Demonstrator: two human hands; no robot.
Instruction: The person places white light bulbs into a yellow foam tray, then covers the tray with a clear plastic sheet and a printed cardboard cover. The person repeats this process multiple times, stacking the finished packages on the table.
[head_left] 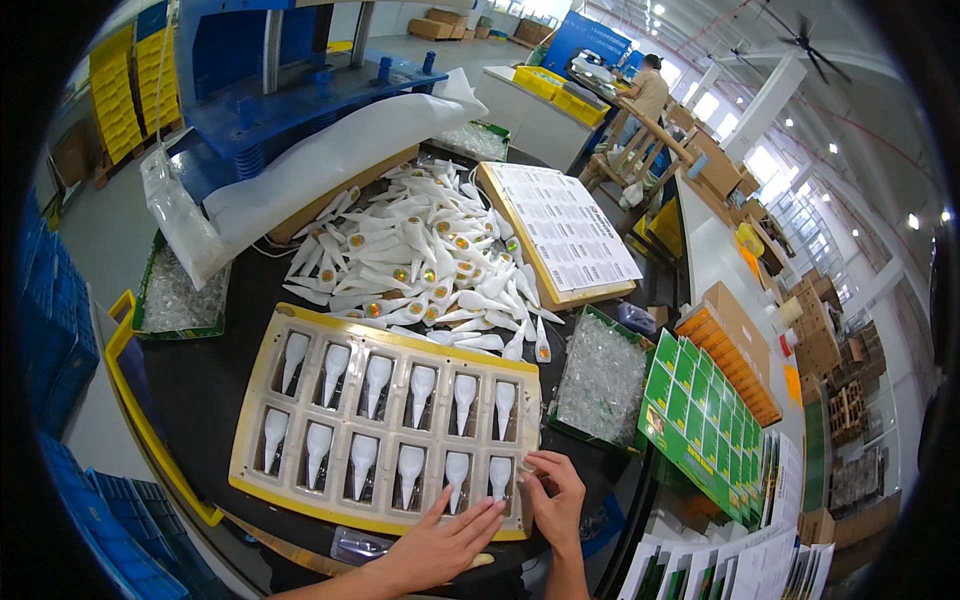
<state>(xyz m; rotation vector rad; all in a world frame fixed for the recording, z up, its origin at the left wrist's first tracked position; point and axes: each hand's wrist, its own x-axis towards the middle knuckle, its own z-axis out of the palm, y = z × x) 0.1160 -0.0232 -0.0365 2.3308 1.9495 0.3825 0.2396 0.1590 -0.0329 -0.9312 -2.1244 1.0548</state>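
A tray (384,425) with a yellow rim and two rows of pockets lies before me. Each pocket holds a white tapered piece, broad end up and point toward me, such as the white piece in the corner pocket (499,477). My left hand (447,541) lies stretched out over the tray's near edge, fingertips by the last pockets of the near row. At the tray's right edge, beside the corner pocket, my right hand (556,497) has its fingers bent and thumb close to the forefinger; anything between them is hidden. A heap of white tapered pieces (420,250), some with round coloured stickers, lies beyond.
Boxes of clear plastic parts stand on the right (603,377) and left (182,292). Green printed cards (700,420) are at the right. A printed sheet (565,222) lies on a yellow-edged board. A blue press (300,105) stands behind; a person (650,92) works far off.
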